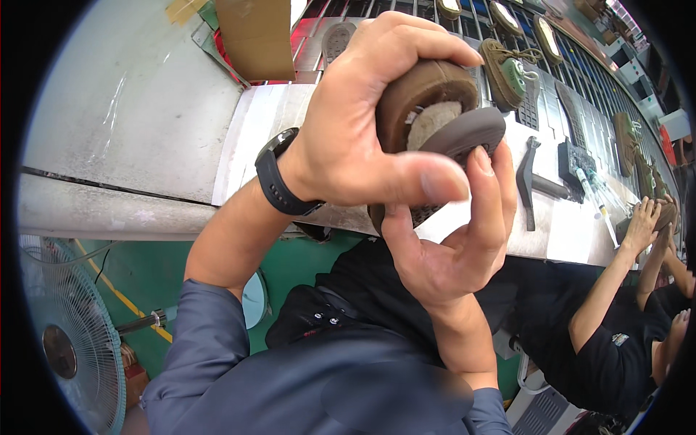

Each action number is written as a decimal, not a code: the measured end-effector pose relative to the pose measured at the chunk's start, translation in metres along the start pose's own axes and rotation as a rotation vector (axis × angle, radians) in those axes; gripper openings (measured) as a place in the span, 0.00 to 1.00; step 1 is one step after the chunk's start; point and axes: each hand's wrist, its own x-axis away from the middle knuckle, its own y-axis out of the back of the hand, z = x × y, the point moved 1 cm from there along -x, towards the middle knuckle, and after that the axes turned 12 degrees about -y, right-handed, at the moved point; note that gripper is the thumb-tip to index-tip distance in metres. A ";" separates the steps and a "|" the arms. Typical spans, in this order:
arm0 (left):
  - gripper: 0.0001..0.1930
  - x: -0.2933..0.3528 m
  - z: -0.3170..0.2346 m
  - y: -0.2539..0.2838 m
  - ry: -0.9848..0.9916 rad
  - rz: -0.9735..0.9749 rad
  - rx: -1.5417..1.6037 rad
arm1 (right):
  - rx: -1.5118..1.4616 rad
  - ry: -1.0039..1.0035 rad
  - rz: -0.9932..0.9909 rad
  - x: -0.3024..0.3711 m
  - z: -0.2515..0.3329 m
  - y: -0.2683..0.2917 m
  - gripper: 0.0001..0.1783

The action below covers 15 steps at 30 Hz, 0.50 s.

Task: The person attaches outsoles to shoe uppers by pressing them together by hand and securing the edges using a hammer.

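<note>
My left hand (355, 123), with a black watch on its wrist, is wrapped round one end of a brown shoe (402, 90) above the bench edge. A dark grey rubber sole (464, 134) stands partly away from the shoe's underside at that end, and a pale patch of the underside shows in the gap. My right hand (457, 246) grips the sole from below, its fingertips on the treaded face. The rest of the shoe is mostly hidden behind my hands.
A hammer (530, 181) lies on the bench, beside a black box (573, 161) and several syringes (596, 192). Shoes and soles line the roller conveyor (471, 22) beyond. At right, a co-worker's hands (641, 225) hold a shoe. A fan (72, 341) stands at lower left.
</note>
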 end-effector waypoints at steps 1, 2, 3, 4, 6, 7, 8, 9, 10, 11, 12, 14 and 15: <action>0.62 -0.003 0.008 0.003 -0.188 0.054 -0.024 | -0.013 0.014 -0.037 0.000 0.000 -0.004 0.42; 0.61 -0.006 0.014 0.006 -0.378 0.108 -0.047 | -0.016 0.014 -0.036 0.000 0.000 -0.003 0.42; 0.60 -0.007 0.017 0.008 -0.567 0.163 -0.070 | 0.000 0.019 -0.021 -0.001 0.000 -0.001 0.40; 0.60 -0.006 0.018 0.008 -0.565 0.164 -0.073 | 0.016 0.025 -0.006 -0.001 0.001 0.000 0.38; 0.58 -0.008 0.018 0.006 -0.702 0.161 -0.110 | -0.002 -0.001 -0.011 0.001 0.004 0.000 0.35; 0.58 -0.005 0.013 0.007 -0.699 0.164 -0.113 | -0.009 -0.012 -0.002 0.001 0.004 0.001 0.35; 0.57 -0.003 0.003 0.009 -0.592 0.197 -0.217 | -0.013 -0.020 0.006 0.001 0.005 0.001 0.35; 0.56 -0.001 -0.003 0.011 -0.483 0.229 -0.320 | -0.015 -0.021 0.004 0.000 0.006 0.002 0.35; 0.56 -0.001 -0.003 0.010 -0.483 0.231 -0.321 | -0.023 -0.018 0.003 0.000 0.006 0.002 0.34; 0.56 -0.002 -0.004 0.010 -0.488 0.230 -0.328 | -0.033 -0.013 0.003 0.000 0.007 0.003 0.34; 0.56 -0.002 -0.005 0.010 -0.493 0.229 -0.336 | -0.036 -0.013 0.002 0.000 0.008 0.003 0.34; 0.55 -0.001 -0.008 0.009 -0.481 0.231 -0.335 | -0.044 -0.061 0.037 -0.001 0.009 0.005 0.33; 0.55 -0.001 -0.008 0.009 -0.469 0.232 -0.333 | -0.045 -0.062 0.037 -0.001 0.009 0.005 0.33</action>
